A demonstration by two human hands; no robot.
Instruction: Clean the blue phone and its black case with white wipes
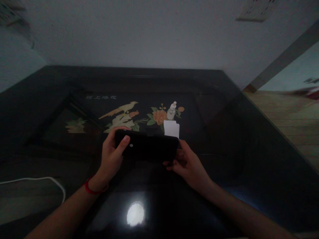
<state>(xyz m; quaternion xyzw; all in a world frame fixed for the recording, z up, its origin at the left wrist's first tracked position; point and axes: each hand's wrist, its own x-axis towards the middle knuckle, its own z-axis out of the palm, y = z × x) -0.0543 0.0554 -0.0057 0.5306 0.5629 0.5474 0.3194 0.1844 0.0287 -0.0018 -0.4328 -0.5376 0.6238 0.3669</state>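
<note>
A dark, flat, black rectangular object (152, 146) with a small round light mark near its left end is held lengthwise above the table. My left hand (112, 149) is closed around its left end, thumb on the near face. At the lower right corner, my right hand (186, 164) has its fingers curled against the object; part of them is hidden. Just behind the object's right end lie white papers or cards (171, 128), partly covered by it. Beyond them a small clear dropper bottle with a white top (171, 111) stands upright.
The glossy black table (214, 109) carries a picture of a bird and flowers and reflects a bright round light. A white cable (47, 178) curves at the left. A pale wall (139, 36) borders the far edge; wooden floor (286, 114) shows at right.
</note>
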